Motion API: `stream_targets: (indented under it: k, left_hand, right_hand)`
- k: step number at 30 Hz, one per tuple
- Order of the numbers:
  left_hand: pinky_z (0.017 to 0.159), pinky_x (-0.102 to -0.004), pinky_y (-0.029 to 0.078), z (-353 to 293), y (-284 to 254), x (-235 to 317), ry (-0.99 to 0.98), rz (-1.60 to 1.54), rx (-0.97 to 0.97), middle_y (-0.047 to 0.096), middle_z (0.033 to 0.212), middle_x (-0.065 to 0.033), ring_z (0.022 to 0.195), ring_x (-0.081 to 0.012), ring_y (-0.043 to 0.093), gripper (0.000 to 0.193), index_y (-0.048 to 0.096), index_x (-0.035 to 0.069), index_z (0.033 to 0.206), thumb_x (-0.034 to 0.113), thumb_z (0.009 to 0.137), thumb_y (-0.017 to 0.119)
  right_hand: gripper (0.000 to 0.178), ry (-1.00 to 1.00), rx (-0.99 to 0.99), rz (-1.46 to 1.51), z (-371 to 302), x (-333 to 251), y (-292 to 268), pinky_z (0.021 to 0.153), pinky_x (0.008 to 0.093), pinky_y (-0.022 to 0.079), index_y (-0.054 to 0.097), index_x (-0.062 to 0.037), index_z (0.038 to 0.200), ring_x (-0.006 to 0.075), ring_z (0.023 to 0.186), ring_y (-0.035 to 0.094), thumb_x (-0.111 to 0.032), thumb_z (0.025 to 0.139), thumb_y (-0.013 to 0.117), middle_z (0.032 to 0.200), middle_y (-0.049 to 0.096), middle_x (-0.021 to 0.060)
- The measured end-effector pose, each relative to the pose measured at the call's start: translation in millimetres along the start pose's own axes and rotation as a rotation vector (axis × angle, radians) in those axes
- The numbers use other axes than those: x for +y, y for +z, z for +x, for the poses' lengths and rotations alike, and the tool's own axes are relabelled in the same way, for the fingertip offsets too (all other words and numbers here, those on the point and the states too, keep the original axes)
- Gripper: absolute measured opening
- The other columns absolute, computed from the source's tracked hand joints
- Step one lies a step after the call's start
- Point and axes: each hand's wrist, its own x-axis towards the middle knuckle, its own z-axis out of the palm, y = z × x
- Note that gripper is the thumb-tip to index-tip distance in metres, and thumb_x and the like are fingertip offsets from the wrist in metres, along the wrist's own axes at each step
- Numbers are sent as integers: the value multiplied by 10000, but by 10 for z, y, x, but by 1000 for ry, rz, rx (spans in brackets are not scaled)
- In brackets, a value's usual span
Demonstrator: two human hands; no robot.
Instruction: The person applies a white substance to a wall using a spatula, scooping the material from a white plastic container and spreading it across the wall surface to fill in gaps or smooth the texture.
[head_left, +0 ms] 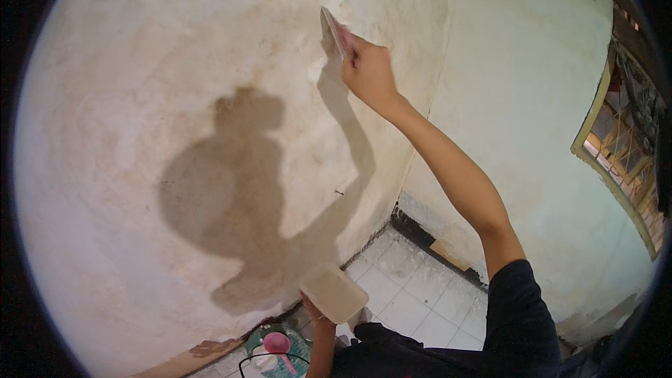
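High on the stained off-white wall (140, 63), my right hand (371, 75) is closed around a putty scraper (332, 28). Its thin flat blade is tilted edge-on to me, close to or touching the wall; I cannot tell which. Paler, whiter patches show on the wall around the blade. Low down, my left hand (315, 309) holds a beige rounded rectangular plastic container (334, 295) by its side. Most of that hand's fingers are hidden behind the container, and what is inside it cannot be made out.
A pink dipper (276, 343) lies on a green surface on the floor, beside the left forearm. White floor tiles (406, 297) meet a dark, broken skirting (416, 232) at the corner. On the right stands a pale wall (521, 91) with a barred window (623, 147).
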Motion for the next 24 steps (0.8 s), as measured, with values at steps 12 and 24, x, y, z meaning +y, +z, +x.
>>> stream_targets:
  k: [12,24]
  left_hand:
    - [975,-456,434,31,-89,-37,-39,-24,105,527,1296,-95,1133,-311,526,664,436,133,1346,633,910,393]
    - [972,-460,441,-182,58,134,111,70,138,545,1258,-100,1110,-300,543,684,442,106,1332,640,908,384]
  right_hand:
    - [119,1513,-42,1088,-2604,641,558,686,383,575,532,93,900,265,739,640,17,841,463,848,611,157]
    - [162,1375,-241,1424,-1292,567,617,822,405,591,483,145,915,421,946,622,11,853,414,1032,556,293]
